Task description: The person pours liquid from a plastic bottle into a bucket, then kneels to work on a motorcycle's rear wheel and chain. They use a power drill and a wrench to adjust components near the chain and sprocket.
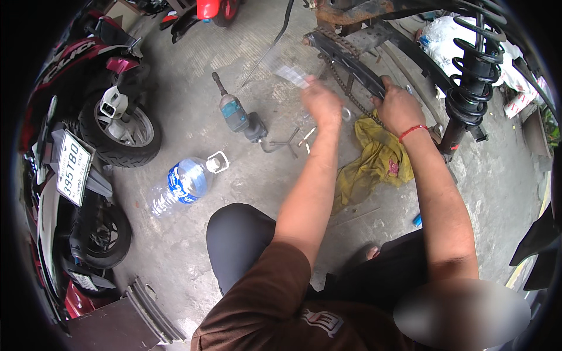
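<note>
Sleeve (257, 286) nearest, open floor (199, 52) ahead; left fingers (317, 95) grip tool (291, 75), right fingers (391, 98) bar's edge (351, 65).

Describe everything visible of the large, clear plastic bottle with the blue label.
The large, clear plastic bottle with blue label lies on its side on grey concrete floor, neck toward the picture's upper right. Its lower body looks ribbed; a white cap with a looped handle sits at the neck. Only the floor appears to touch it; whether it holds liquid cannot be told.
</note>
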The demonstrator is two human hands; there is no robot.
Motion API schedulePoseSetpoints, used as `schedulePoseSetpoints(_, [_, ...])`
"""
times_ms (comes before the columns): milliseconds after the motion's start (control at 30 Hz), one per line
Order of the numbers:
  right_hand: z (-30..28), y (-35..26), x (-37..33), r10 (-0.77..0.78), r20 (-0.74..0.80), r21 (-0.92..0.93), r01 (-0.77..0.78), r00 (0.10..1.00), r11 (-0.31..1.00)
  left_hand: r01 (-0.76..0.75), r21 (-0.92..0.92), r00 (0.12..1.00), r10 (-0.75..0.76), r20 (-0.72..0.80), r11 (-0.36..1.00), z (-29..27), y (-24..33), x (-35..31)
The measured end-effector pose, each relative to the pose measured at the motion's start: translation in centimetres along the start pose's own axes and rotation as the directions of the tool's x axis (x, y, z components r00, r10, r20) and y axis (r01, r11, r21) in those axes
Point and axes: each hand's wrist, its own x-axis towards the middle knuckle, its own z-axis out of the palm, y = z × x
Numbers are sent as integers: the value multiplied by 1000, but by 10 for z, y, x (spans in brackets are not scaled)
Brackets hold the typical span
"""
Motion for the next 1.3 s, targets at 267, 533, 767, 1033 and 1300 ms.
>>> schedulePoseSetpoints(267, [-3, 0, -2, -8, 4, 28, 7, 1000, 1000, -320, -430, 917, 162, -365, 844, 0, -6, 3])
schedulePoseSetpoints(533, [-3, 0, -2, 9, 17, 27, -9, 1000, 1000, -168, -280, 972, 111, -208, 945, -6, -1, 10])
schedulePoseSetpoints(767, [-3, -2, -3, 16, 6, 32, -16, 1000, 999, 234, -56, 959, -221, 176, 971, -5, -31, -2])
schedulePoseSetpoints(1033, [-5, -1, -2, 21, 11, 13, -21, 1000, 1000, -25, -260, 995, -2, -103, 965, 4, -16, 1])
schedulePoseSetpoints(1300, [-4, -1, 0, 4, 1, 13, -4, 1000, 1000, -176, -314, 970, 110, -219, 933, -1, 9, 3])
